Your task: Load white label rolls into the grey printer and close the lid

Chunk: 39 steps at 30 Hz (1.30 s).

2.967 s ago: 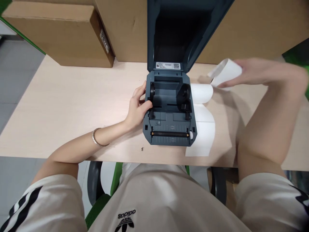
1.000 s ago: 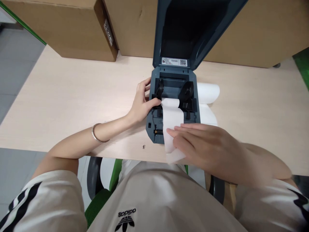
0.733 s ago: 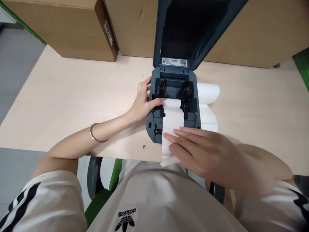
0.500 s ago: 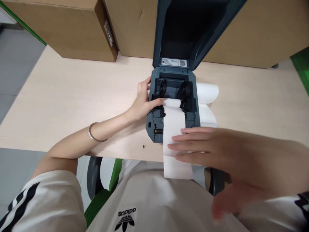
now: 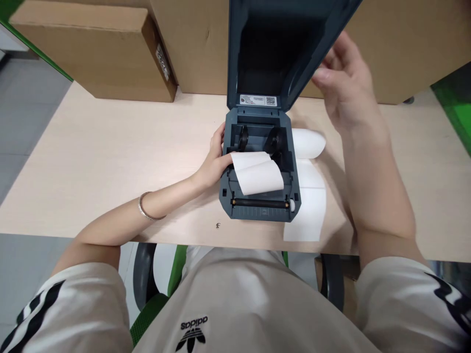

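A dark blue-grey label printer stands on the table, its lid raised. My left hand grips the printer's left wall, fingers outside and thumb over the rim, at the edge of a white paper strip. That strip lies curled inside the printer, over the middle, above the black roller. Two black roll holders sit behind it. My right hand is at the right edge of the lid, thumb against the edge and fingers curled, partly hidden behind it.
A white paper roll lies against the printer's right side, with its loose sheet spread toward the front edge. Cardboard boxes stand along the back of the table. A tiny dark bit lies near the front edge.
My right hand has left the paper strip and risen to the lid's right edge. The strip's front end, earlier hanging past the printer, has curled back inside. My left hand stays on the printer.
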Each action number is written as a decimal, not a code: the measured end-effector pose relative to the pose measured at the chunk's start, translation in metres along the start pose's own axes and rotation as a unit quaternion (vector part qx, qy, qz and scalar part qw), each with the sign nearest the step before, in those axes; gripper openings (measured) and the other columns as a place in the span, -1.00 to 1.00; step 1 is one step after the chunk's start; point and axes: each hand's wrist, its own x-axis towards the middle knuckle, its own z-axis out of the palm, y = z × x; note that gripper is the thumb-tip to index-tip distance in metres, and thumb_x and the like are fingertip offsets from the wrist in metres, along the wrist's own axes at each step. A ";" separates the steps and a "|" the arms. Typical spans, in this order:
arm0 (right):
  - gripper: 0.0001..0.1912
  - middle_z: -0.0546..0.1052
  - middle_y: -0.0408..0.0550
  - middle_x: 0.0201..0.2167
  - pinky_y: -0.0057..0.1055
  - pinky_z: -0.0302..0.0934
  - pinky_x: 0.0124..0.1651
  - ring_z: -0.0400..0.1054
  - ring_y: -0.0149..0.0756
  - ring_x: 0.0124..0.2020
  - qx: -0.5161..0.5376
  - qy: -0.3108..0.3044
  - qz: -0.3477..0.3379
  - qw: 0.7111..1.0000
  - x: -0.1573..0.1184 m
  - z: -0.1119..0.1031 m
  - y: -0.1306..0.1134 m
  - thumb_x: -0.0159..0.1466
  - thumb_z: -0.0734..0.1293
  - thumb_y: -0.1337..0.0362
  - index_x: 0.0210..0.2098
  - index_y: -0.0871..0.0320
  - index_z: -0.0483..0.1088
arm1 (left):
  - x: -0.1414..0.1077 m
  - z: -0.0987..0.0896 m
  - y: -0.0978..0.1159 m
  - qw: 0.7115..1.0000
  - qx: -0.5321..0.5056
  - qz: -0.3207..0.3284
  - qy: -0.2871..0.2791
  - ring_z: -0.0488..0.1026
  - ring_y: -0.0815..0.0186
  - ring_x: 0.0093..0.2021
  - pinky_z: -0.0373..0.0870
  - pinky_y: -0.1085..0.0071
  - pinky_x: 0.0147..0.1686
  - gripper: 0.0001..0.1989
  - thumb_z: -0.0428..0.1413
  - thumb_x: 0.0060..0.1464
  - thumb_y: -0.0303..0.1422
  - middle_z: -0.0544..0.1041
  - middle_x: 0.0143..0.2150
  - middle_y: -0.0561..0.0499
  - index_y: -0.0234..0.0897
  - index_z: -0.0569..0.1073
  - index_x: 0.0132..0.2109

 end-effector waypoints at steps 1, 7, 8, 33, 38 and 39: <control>0.36 0.11 0.16 0.88 0.30 0.32 0.72 0.02 0.05 0.85 0.034 0.019 0.038 0.999 0.001 0.002 -0.005 0.58 0.35 -0.18 0.89 0.08 -0.69 | -0.001 0.001 0.003 1.000 -0.021 -0.013 -0.005 0.18 -0.21 0.86 0.35 -0.29 0.79 -0.04 0.37 0.33 -0.01 0.18 0.89 -0.03 0.22 0.14 0.71; -0.10 0.46 0.26 0.69 0.10 0.67 0.33 0.56 0.09 0.55 -0.003 0.007 0.293 0.956 -0.007 -0.022 -0.072 0.75 0.08 -0.18 0.92 0.04 -0.11 | 0.003 -0.004 0.004 0.998 -0.044 -0.030 -0.022 0.12 -0.21 0.89 0.25 -0.26 0.85 0.05 0.44 0.27 0.03 0.15 0.90 -0.05 0.20 0.13 0.72; -0.11 0.52 0.35 0.62 0.17 0.66 0.33 0.57 0.22 0.53 -0.039 0.000 0.330 0.943 -0.010 -0.031 -0.084 0.75 0.07 -0.24 0.85 0.13 0.13 | 0.005 -0.005 0.001 0.999 -0.037 -0.027 -0.021 0.13 -0.22 0.89 0.24 -0.25 0.85 0.06 0.45 0.26 0.03 0.16 0.89 -0.06 0.20 0.14 0.72; -0.53 0.83 0.21 0.13 -0.17 0.63 0.44 0.78 -0.09 0.17 0.005 0.058 -0.120 0.991 -0.077 -0.012 -0.166 0.73 0.20 0.40 0.07 0.27 0.80 | 0.009 -0.004 0.013 1.000 0.021 -0.011 -0.006 0.39 -0.25 0.71 0.43 -0.16 0.71 -0.03 0.39 0.14 -0.06 0.49 0.71 -0.06 0.07 0.34 0.65; -0.59 0.73 0.32 0.40 -0.06 0.45 0.72 0.64 -0.07 0.51 -0.018 -0.003 -0.138 0.990 -0.097 -0.015 -0.177 0.68 0.26 0.42 0.24 0.30 0.76 | 0.009 -0.005 0.012 0.999 0.025 -0.019 0.005 0.42 -0.28 0.67 0.47 -0.19 0.67 -0.03 0.39 0.11 -0.05 0.50 0.68 -0.08 0.09 0.37 0.63; -0.55 0.69 0.33 0.45 0.02 0.47 0.70 0.61 -0.02 0.54 -0.009 -0.006 -0.133 0.991 -0.100 -0.016 -0.179 0.67 0.28 0.40 0.37 0.28 0.71 | 0.009 -0.005 0.012 0.999 0.025 -0.020 0.004 0.41 -0.28 0.68 0.46 -0.19 0.68 -0.03 0.40 0.11 -0.04 0.50 0.68 -0.09 0.08 0.36 0.63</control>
